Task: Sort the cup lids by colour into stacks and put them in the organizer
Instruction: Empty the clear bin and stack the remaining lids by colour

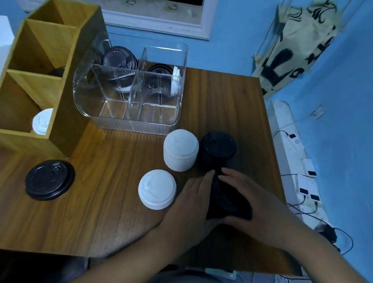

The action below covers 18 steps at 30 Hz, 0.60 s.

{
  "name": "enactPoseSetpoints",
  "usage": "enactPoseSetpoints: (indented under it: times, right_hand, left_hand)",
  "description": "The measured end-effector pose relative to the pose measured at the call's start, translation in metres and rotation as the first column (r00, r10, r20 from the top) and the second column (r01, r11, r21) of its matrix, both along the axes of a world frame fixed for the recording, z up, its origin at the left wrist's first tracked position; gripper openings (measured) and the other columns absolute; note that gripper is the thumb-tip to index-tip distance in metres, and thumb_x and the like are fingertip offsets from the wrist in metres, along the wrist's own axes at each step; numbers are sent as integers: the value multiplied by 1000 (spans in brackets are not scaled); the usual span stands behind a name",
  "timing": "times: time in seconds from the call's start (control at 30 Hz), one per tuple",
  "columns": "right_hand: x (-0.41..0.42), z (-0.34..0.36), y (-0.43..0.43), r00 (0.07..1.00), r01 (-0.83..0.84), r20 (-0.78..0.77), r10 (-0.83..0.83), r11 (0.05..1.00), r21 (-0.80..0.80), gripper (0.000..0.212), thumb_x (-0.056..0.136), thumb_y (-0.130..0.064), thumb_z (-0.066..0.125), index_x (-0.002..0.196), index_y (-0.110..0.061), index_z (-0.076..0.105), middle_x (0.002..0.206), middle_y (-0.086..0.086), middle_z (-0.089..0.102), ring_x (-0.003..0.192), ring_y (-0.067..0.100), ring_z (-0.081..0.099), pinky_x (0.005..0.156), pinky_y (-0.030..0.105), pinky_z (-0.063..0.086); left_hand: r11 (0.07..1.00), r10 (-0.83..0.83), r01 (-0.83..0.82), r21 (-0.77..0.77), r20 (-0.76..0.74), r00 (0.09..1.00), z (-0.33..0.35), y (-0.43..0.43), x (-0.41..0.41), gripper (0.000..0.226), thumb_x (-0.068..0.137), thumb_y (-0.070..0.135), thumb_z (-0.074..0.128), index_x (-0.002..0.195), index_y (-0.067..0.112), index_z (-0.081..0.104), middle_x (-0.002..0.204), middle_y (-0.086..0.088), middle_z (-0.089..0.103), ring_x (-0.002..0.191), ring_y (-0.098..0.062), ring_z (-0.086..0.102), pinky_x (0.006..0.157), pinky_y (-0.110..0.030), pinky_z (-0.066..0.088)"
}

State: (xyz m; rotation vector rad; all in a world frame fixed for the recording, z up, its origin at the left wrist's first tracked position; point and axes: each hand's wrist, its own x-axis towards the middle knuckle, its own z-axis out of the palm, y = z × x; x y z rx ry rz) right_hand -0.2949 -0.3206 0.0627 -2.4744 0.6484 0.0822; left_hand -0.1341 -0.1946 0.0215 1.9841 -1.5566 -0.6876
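Observation:
A stack of black lids point(228, 199) sits between my two hands near the table's right front. My left hand point(194, 201) presses its left side and my right hand point(257, 201) cups its right side. Behind them stand a tall white lid stack point(180, 150) and a black lid stack point(217, 149). A single white lid point(157, 188) lies to the left, and a flat black lid point(49, 179) lies further left. The clear organizer point(119, 121) holds black lids point(119, 59) and a white lid point(176, 81) in its back compartments.
A wooden divided box point(59, 129) stands at the left with a white lid point(42, 121) in its front compartment. The table's right edge point(276, 163) drops to power strips and cables. A printed cloth bag point(292, 49) hangs on the blue wall.

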Motion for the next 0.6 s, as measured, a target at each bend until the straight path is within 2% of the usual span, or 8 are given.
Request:
enactPoseSetpoints:
  times: [0.07, 0.13, 0.23, 0.33, 0.4, 0.5, 0.6]
  right_hand:
    - [-3, -5, 3, 1000, -10, 21, 11, 999, -35, 92, 80, -56, 76, 149, -56, 14, 154, -45, -1, 140, -21, 8, 106, 4, 16]
    - [-4, -6, 3, 998, -37, 39, 40, 996, -78, 93, 81, -53, 77, 149, -56, 14, 155, -42, 0, 143, -15, 12, 112, 13, 21]
    - [-4, 9, -3, 990, -59, 124, 73, 992, -111, 93, 79, -49, 80, 150, -54, 20, 158, -37, 8, 146, -7, 18, 114, 23, 28]
    - [3, 41, -20, 963, -16, 266, 50, 992, -126, 90, 76, -49, 83, 150, -45, 32, 159, -30, 21, 146, -3, 26, 110, 25, 33]
    - [15, 61, -39, 946, 20, 324, 25, 991, -133, 89, 75, -46, 83, 150, -39, 37, 158, -25, 29, 143, 1, 33, 111, 33, 37]
    - [40, 75, -70, 925, 63, 378, -22, 993, -96, 86, 74, -38, 84, 149, -31, 42, 153, -14, 42, 137, 6, 43, 110, 39, 46]
    - [60, 66, -87, 939, 77, 339, -51, 995, -63, 85, 74, -37, 86, 148, -33, 44, 151, -12, 44, 136, 6, 44, 110, 42, 47]
  left_hand:
    - [1000, 4, -2, -24, 65, 998, 2, -1, -2, 98, 90, 52, 71, 161, 23, 10, 161, 4, 31, 144, -12, 28, 120, -24, 21]
    - [999, -10, 13, -40, 64, 998, 5, 2, -2, 97, 91, 52, 70, 161, 23, 9, 162, 4, 30, 145, -11, 26, 113, -16, 12]
    - [991, 26, -15, -135, 78, 997, 18, 2, 0, 101, 86, 53, 76, 160, 25, 14, 158, 5, 36, 142, -7, 27, 109, -10, 7]
    - [973, 75, -69, -220, 16, 997, 49, -14, 12, 110, 77, 49, 86, 159, 26, 17, 151, 8, 43, 134, -1, 30, 107, -14, 20]
    - [964, 62, -67, -256, -27, 998, 75, -35, 29, 113, 75, 43, 88, 160, 23, 17, 151, 6, 45, 135, -6, 36, 110, -24, 30]
    - [990, -8, 11, -138, 22, 1000, 99, -64, 65, 119, 74, 39, 89, 162, 23, 9, 154, 3, 45, 142, -19, 40, 115, -40, 39]
    - [996, -49, 37, 82, 148, 988, 94, -71, 95, 125, 75, 42, 88, 162, 29, -1, 156, -3, 44, 142, -24, 42, 111, -40, 41]
